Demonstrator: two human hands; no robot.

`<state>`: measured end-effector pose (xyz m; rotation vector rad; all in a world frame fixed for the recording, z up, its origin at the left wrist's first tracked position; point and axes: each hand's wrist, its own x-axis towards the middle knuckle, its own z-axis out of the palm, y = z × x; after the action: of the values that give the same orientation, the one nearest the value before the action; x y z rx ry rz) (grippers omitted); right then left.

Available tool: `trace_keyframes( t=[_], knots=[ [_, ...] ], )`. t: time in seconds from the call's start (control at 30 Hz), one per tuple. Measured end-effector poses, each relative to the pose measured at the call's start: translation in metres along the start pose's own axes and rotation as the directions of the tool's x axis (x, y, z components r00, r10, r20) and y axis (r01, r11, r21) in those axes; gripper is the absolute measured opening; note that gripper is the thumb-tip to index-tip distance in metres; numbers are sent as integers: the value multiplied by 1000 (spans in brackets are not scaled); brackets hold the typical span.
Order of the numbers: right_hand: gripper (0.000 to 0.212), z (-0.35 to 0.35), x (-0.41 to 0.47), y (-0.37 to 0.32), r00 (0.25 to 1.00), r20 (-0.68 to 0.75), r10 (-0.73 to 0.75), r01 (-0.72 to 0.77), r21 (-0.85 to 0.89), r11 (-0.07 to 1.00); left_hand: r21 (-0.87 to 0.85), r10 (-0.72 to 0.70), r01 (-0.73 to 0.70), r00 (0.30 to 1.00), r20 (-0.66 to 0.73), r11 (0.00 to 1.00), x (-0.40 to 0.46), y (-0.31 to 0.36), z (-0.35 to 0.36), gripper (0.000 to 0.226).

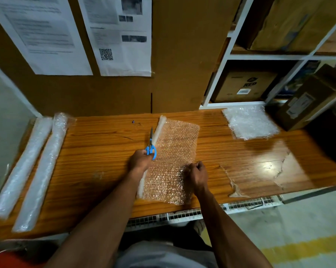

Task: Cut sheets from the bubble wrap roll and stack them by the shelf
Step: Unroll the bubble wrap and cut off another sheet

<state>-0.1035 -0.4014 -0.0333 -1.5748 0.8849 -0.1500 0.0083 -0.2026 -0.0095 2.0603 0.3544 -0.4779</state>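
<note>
A partly unrolled bubble wrap roll [159, 128] lies mid-table, its loose sheet [174, 147] spread flat to the right of the rolled part. My left hand [139, 160] grips blue-handled scissors [151, 146], blades pointing away along the roll's edge. My right hand [197, 174] is curled and pinches the sheet's near right part. A stack of cut sheets [250, 122] lies at the back right beside the white shelf [221, 74].
Two long wrapped rolls [33, 161] lie along the wooden table's [105, 171] left end. A cardboard box [306, 105] stands at the far right. Brown board with pinned papers [122, 35] backs the table. Torn film [260, 171] covers the right surface.
</note>
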Motion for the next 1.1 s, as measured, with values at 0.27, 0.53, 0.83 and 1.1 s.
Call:
trace_keyframes(
  t=[0.27, 0.53, 0.83, 1.1],
  knots=[
    [15, -11, 9, -5, 985, -167, 29, -46, -98, 994, 35, 62, -55, 967, -245, 998, 2, 12, -13, 34],
    [56, -13, -1, 2, 887, 27, -461, 312, -771, 556, -152, 41, -46, 998, -38, 987, -4, 6, 7, 29],
    [58, 5, 13, 8, 831, 518, -201, 553, -808, 206, -323, -8, 32, 997, 75, 946, -19, 18, 24, 23],
    [47, -2, 7, -46, 832, 469, -296, 386, -106, 917, 3, 29, -30, 998, 57, 1000, -55, 22, 50, 23]
  ],
)
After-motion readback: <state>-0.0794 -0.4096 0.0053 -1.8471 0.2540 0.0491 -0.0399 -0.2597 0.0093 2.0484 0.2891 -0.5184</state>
